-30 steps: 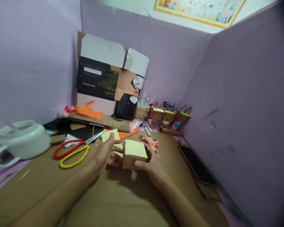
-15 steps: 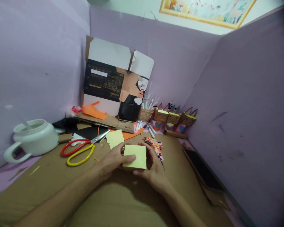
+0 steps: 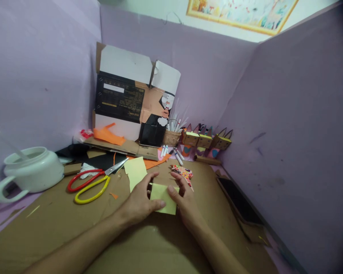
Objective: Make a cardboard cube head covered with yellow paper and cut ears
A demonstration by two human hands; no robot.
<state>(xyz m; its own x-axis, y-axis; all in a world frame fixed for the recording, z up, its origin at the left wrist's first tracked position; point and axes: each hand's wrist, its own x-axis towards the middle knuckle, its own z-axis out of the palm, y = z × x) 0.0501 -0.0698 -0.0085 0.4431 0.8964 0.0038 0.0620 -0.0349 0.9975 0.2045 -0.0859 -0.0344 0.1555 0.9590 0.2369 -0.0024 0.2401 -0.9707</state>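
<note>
A small cardboard box with a square of pale yellow paper (image 3: 162, 201) on its top is between my hands, low over the work surface. My left hand (image 3: 138, 201) grips its left side, the thumb lying on the paper. On the right, my right hand (image 3: 188, 203) holds the other side with its thumb pressed on the top near the upper right corner. Most of the box's sides are hidden. Just beyond my left hand lies a cut sheet of yellow paper (image 3: 135, 169). Scissors (image 3: 107, 172) with one red and one yellow handle rest to the left, blades parted slightly.
A white mug (image 3: 42, 171) stands at far left. Opened packaging (image 3: 125, 95) leans on the back wall. Beside it are a basket of pens (image 3: 172, 138), loose markers (image 3: 178, 156) and several box figures with pointed ears (image 3: 205, 141). A dark phone-like slab (image 3: 241, 201) lies right.
The box has tilted and come slightly closer to me. My right thumb has moved from its front edge onto the yellow top. The whole view has shifted slightly.
</note>
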